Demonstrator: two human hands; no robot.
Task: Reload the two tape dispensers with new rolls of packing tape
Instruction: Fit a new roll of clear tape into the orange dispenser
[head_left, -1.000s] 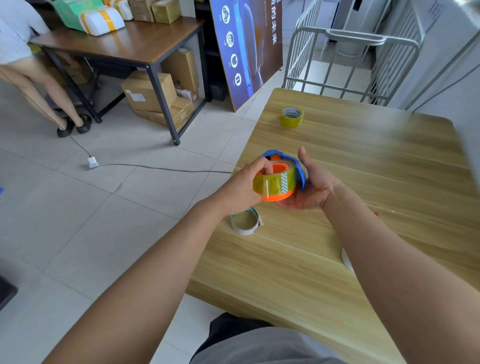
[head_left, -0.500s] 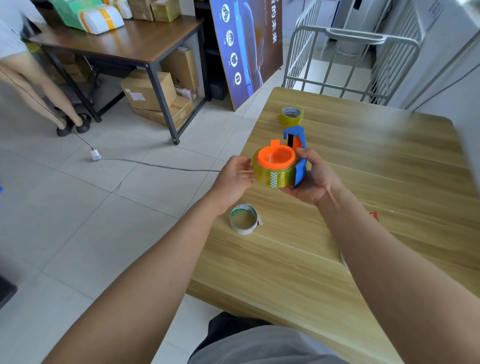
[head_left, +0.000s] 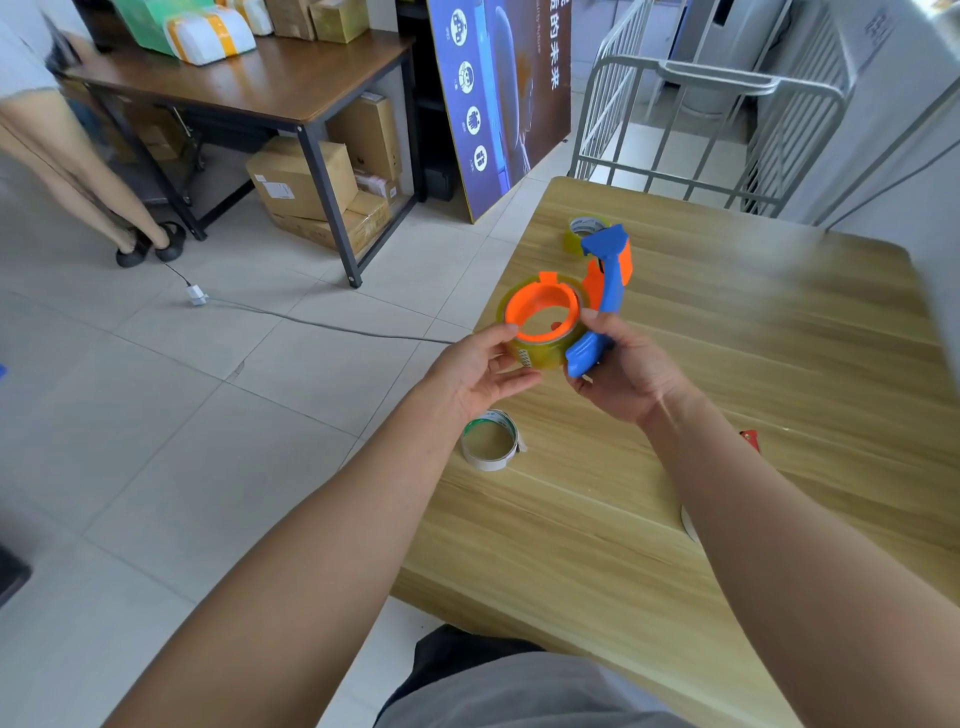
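Observation:
Above the wooden table (head_left: 779, 364) I hold a blue and orange tape dispenser (head_left: 605, 291). A yellowish clear tape roll (head_left: 540, 356) sits around its orange hub (head_left: 543, 312), which faces up. My right hand (head_left: 628, 369) grips the blue handle from the right. My left hand (head_left: 478, 371) pinches the roll's left side between thumb and fingers. A second full tape roll (head_left: 582, 234) lies on the table behind the dispenser. An empty white cardboard core (head_left: 491, 439) lies on the table below my left hand.
A small red object (head_left: 749, 438) and a white rim (head_left: 688, 522) peek out beside my right forearm. A metal cart (head_left: 701, 119) stands past the table's far edge. At left are a cable (head_left: 322, 325) on the floor, a brown desk (head_left: 249, 83), boxes (head_left: 301, 176) and a person's legs (head_left: 78, 166).
The dispenser has tilted so the orange hub's opening faces up towards me. My left hand has slid from the side of the roll to pinching its left edge. Both hands moved slightly away from me.

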